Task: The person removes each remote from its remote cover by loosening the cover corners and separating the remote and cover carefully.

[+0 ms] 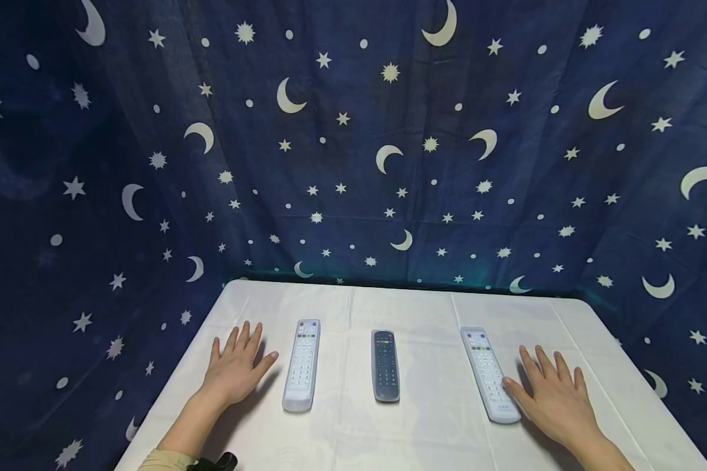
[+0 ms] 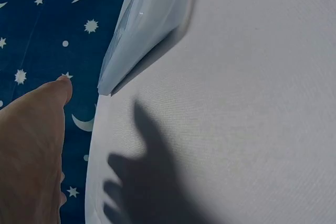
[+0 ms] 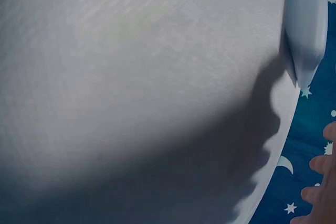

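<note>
Head view: the right remote (image 1: 489, 371) lies face up on the worktop (image 1: 430, 432), its near end angled toward the right hand (image 1: 556, 400). It could be knocked askew if the thumb, which overlaps its edge here, sweeps inward too low; whether they touch, I cannot tell. It sits just inward of the right fingers, which are spread and hold nothing. The left remote (image 1: 302, 365) lies just beside the left hand (image 1: 234, 371), a gap short of the thumb tip; those fingers are also spread and empty. A careless inward swing might shove it toward the dark remote (image 1: 385, 366), which lies between the other two, well apart from both hands.
</note>
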Action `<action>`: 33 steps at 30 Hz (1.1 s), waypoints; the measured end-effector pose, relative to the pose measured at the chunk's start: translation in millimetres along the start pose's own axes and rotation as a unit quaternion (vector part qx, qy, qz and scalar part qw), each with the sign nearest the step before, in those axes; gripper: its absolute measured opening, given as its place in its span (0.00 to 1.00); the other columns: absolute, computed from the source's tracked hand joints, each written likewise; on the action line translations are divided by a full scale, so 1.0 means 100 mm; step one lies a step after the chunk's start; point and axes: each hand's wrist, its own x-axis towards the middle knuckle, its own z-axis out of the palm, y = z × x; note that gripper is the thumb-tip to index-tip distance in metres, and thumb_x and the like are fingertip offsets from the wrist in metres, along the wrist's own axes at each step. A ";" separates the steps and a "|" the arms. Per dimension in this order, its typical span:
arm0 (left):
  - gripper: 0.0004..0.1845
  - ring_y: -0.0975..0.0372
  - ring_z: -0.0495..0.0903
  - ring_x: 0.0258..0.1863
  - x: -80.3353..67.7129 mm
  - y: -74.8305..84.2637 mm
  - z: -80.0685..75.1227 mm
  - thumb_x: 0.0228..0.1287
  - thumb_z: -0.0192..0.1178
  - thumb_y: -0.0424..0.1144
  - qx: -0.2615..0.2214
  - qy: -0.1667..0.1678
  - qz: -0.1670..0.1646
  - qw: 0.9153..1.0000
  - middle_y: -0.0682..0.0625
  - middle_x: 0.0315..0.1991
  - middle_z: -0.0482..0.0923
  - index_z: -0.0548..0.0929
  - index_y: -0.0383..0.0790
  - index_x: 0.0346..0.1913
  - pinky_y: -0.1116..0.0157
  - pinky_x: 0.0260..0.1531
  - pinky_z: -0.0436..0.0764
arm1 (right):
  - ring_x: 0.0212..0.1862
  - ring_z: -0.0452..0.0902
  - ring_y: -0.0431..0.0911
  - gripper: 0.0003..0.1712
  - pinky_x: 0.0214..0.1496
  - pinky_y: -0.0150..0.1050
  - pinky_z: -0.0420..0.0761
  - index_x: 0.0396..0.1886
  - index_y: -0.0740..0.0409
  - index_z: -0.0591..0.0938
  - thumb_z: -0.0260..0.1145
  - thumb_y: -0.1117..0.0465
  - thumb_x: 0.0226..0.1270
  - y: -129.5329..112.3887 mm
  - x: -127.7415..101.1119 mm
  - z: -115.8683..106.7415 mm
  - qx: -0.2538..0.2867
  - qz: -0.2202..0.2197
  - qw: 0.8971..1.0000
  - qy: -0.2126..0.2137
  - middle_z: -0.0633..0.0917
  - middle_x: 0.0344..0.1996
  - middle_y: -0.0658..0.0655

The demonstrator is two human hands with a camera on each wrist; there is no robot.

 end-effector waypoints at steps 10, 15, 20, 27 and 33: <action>0.48 0.34 0.46 0.77 0.03 0.00 -0.10 0.75 0.39 0.71 -0.034 -0.011 0.004 0.999 0.30 0.79 0.49 0.56 0.34 0.80 0.29 0.69 0.38 | 0.73 0.48 0.77 0.54 0.72 0.75 0.36 0.79 0.66 0.59 0.59 0.30 0.71 -0.28 0.09 -0.19 0.056 -0.065 0.995 0.048 0.61 0.72 0.78; 0.48 0.33 0.49 0.76 0.06 0.04 -0.22 0.74 0.45 0.69 -0.073 -0.017 0.013 0.997 0.30 0.78 0.53 0.59 0.33 0.79 0.29 0.69 0.41 | 0.74 0.51 0.74 0.52 0.74 0.72 0.43 0.78 0.63 0.62 0.66 0.35 0.69 -0.62 0.16 -0.36 0.104 -0.098 0.989 0.049 0.65 0.73 0.75; 0.45 0.35 0.56 0.75 0.07 0.05 -0.30 0.74 0.51 0.66 -0.125 -0.032 0.020 0.991 0.30 0.75 0.60 0.63 0.32 0.77 0.30 0.70 0.47 | 0.75 0.52 0.70 0.47 0.69 0.75 0.53 0.77 0.59 0.65 0.64 0.35 0.71 -0.97 0.23 -0.47 0.160 -0.117 0.980 0.021 0.67 0.73 0.68; 0.41 0.36 0.62 0.72 0.10 0.05 -0.37 0.76 0.54 0.59 -0.247 -0.075 0.011 0.966 0.31 0.75 0.62 0.62 0.31 0.77 0.38 0.69 0.63 | 0.77 0.53 0.67 0.40 0.69 0.73 0.58 0.78 0.52 0.67 0.65 0.41 0.73 -1.51 0.35 -0.52 0.251 -0.092 0.963 -0.042 0.66 0.75 0.67; 0.40 0.37 0.63 0.72 0.14 0.06 -0.39 0.77 0.55 0.57 -0.351 -0.113 -0.014 0.930 0.31 0.74 0.62 0.61 0.30 0.77 0.40 0.68 0.66 | 0.76 0.59 0.60 0.38 0.73 0.66 0.60 0.77 0.53 0.69 0.67 0.46 0.72 -1.97 0.47 -0.46 0.359 -0.083 0.926 -0.083 0.73 0.71 0.60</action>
